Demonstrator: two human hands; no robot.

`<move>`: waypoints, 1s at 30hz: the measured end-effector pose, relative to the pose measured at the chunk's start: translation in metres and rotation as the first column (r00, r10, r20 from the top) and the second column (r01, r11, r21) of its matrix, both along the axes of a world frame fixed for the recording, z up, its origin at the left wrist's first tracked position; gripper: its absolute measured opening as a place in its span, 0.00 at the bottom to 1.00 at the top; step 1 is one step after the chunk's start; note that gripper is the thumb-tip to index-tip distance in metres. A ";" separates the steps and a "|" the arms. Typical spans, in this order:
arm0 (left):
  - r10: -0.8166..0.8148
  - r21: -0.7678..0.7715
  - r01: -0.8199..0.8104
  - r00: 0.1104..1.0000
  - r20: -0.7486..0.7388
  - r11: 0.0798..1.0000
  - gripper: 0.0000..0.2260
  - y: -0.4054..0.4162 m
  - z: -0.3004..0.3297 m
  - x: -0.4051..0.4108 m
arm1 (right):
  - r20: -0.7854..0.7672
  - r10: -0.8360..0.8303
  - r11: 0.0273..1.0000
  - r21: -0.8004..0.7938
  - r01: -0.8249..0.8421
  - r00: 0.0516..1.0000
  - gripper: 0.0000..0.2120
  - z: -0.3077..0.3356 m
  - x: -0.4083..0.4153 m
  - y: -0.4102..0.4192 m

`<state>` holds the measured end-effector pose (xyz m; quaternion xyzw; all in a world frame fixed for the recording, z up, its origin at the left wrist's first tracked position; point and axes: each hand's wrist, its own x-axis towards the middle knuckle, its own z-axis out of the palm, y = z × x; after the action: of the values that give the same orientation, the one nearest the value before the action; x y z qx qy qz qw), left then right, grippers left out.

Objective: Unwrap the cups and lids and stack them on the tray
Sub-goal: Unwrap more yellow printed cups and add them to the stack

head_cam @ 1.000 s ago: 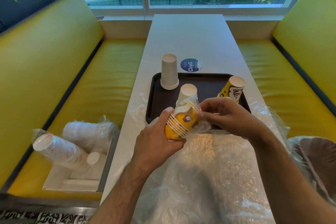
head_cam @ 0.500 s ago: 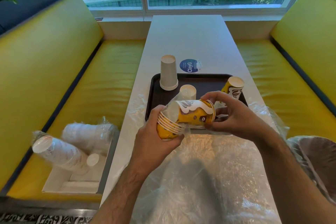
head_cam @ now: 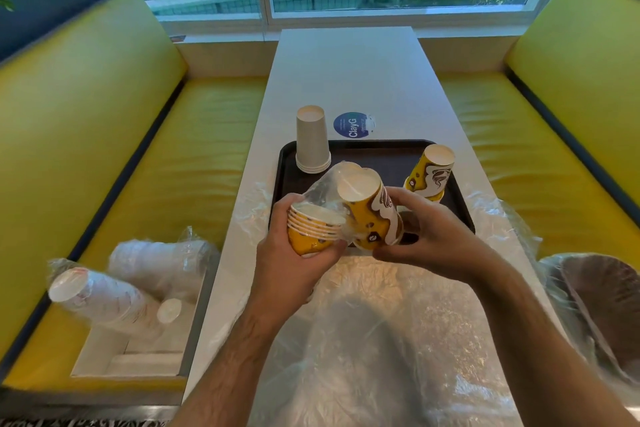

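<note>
Since half a second ago the yellow cup [head_cam: 372,215] in the right hand [head_cam: 429,239] has swung from lying sideways to tilted base-up, its white bottom facing the camera, and sits apart from the nested cups [head_cam: 313,229] in the left hand [head_cam: 294,253]. Left grip: fingers and thumb curled round the short nested stack, rims stepped, open mouths facing up and right. Right grip: fingers curled round the lower wall of the single yellow cup, thumb side toward the camera. Clear plastic wrap [head_cam: 323,191] drapes over the stack and clings round the base end of the tilted cup, bridging the two. Both hands hold these above the near edge of the dark tray [head_cam: 377,152], not resting on it.

On the tray: a white cup stack [head_cam: 311,139] upside down at the far left corner, and a yellow printed cup stack [head_cam: 431,172] upside down at the right side, leaning slightly. Blue round sticker [head_cam: 353,125] on the worktop [head_cam: 349,73] just beyond the tray. Large sheet of crumpled clear plastic [head_cam: 374,340] covers the near worktop under the forearms.

Left yellow bench [head_cam: 180,156] carries a white box [head_cam: 117,357] with wrapped sleeves of white cups [head_cam: 100,295] lying in it. At right edge, a wrapped stack of brown lids [head_cam: 602,295], partly cut off. Window behind the worktop's far end.
</note>
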<state>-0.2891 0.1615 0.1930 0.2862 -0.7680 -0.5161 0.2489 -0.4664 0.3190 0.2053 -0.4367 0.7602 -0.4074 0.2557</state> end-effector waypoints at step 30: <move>0.004 -0.003 -0.004 0.999 0.047 1.000 0.31 -0.010 -0.004 0.002 | -0.193 -0.796 0.595 -0.080 0.800 0.573 0.44 -0.076 -0.090 -0.021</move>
<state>-0.2873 0.1512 0.1886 0.2992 -0.7738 -0.5075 0.2325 -0.5565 0.2982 0.1298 -0.0860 0.9007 -0.4246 -0.0328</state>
